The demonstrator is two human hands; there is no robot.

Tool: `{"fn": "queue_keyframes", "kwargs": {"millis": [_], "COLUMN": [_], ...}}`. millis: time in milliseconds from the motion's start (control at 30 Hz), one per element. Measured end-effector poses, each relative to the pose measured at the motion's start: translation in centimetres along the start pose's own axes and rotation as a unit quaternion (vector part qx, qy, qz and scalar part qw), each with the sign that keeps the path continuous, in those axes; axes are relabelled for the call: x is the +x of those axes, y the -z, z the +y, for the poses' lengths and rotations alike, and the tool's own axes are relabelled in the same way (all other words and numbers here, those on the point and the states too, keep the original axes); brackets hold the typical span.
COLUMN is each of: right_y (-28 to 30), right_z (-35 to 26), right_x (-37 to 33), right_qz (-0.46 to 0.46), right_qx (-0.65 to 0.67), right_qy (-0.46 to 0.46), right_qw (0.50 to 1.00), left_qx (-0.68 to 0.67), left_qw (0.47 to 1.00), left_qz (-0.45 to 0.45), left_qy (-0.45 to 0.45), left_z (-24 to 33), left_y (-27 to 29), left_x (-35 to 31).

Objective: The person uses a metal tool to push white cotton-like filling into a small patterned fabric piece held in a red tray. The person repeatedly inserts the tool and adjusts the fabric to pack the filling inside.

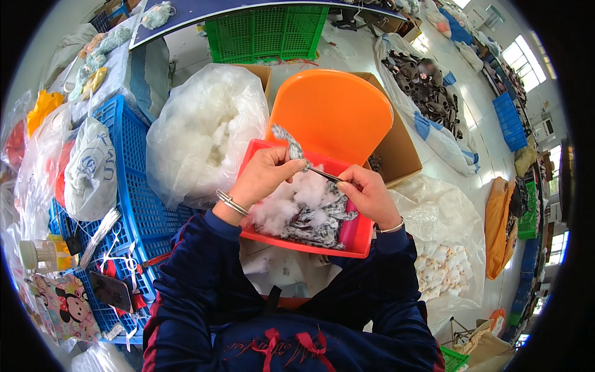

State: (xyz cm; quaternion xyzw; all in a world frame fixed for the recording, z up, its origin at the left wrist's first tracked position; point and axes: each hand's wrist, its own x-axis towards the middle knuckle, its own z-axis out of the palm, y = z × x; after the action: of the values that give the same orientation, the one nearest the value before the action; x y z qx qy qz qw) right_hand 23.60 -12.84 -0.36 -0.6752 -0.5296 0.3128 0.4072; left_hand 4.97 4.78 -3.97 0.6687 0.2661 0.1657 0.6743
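Between the fingers of my left hand (268, 168) is a small grey-and-white plush piece (290, 141), its narrow end sticking up. My right hand (367, 190) grips a thin dark metal tool (325, 175), which looks like tweezers or a stuffing stick; its tip meets the plush piece at my left fingertips. Whether the tip is inside the piece I cannot tell. Below both hands lies a red plastic tray (291, 247) across my lap. It holds loose white stuffing (279, 208) and a heap of more grey-and-white plush pieces (310, 226).
An orange stool seat (331, 111) stands just beyond the tray, beside a cardboard box (400, 155). A clear bag of stuffing (207, 133) sits at left, near blue crates (139, 204) with scissors (118, 254) and a phone (110, 291). To the right is a bag of small white pieces (443, 270).
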Motion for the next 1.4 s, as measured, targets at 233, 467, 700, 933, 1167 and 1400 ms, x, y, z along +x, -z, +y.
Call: {"fn": "queue_keyframes", "kwargs": {"millis": [233,467,700,933,1167,1400], "right_y": [-0.2,-1.9,-2.8,-2.2,-2.1,-2.2], "right_z": [0.0,1.5,1.3,0.8,1.0,0.9], "right_x": [0.0,-0.1,0.7,0.6,0.5,0.4], "right_qz": [-0.016,0.002,0.018,0.03,0.022,0.021], "right_qx": [-0.003,0.123,0.206,0.164,0.12,0.104], "right_qy": [0.006,-0.032,-0.033,-0.028,-0.007,-0.019], "right_qw": [1.0,0.992,0.978,0.986,0.992,0.994], "left_qx": [-0.045,-0.114,-0.179,-0.093,-0.112,-0.06], "left_qw": [0.999,0.993,0.983,0.992,0.993,0.998], "left_qz": [-0.017,0.0,0.024,0.072,0.044,0.016], "left_qy": [0.007,-0.011,-0.034,-0.04,-0.007,-0.013], "left_z": [0.4,0.5,0.6,1.4,1.2,1.7], "left_y": [0.1,-1.2,-0.9,-0.5,-0.3,-0.5], "left_x": [-0.2,-0.8,-0.8,-0.9,-0.7,-0.9]}}
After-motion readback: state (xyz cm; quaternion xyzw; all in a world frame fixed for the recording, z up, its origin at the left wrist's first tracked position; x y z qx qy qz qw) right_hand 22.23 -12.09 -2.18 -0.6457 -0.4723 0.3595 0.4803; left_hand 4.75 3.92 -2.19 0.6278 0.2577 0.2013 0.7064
